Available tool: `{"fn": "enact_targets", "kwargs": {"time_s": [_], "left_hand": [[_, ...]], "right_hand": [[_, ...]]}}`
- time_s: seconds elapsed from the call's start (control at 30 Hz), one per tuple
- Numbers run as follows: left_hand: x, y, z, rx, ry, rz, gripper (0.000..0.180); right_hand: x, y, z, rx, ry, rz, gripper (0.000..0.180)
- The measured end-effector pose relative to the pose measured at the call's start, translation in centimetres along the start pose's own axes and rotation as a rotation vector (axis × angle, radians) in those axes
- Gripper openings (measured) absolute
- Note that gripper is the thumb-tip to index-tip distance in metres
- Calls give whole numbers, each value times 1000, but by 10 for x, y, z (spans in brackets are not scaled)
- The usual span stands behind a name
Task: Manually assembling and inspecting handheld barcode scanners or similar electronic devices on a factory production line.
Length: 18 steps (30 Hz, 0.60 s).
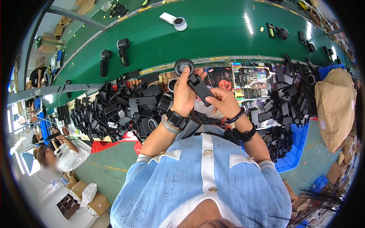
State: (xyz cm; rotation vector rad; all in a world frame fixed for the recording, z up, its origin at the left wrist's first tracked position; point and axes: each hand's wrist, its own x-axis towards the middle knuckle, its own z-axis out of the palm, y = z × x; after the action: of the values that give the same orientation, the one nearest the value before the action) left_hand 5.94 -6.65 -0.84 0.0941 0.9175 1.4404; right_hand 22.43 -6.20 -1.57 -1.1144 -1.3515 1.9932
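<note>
From my end I see a black handheld fan (201, 88) held slantwise between two heaps of black parts (114, 110). Left hand (182, 97) grips it near the round head, thumb against the rim; right hand (227, 103) pinches the handle's near end. Beyond: green belt (216, 38), a white fan (175, 21) lying on it. Right: blue crate (300, 146), brown sack (334, 106) nearby.

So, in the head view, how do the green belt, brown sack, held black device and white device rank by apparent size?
Green belt
Brown sack
Held black device
White device

The black one seems nearer the camera, so whether it is truly larger is unsure.
</note>
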Motion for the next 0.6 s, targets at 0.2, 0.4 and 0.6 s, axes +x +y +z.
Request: {"fn": "enact_targets", "kwargs": {"time_s": [0.2,0.4,0.6], "left_hand": [[-12,0,12,166,-159,270,32],[-14,8,22,3,-221,241,44],[11,12,27,120,-123,370,38]], "right_hand": [[-1,3,-2,-104,175,-21,29],[-1,-1,-1,457,4,-60,38],[39,7,-1,342,104,-118,38]]}}
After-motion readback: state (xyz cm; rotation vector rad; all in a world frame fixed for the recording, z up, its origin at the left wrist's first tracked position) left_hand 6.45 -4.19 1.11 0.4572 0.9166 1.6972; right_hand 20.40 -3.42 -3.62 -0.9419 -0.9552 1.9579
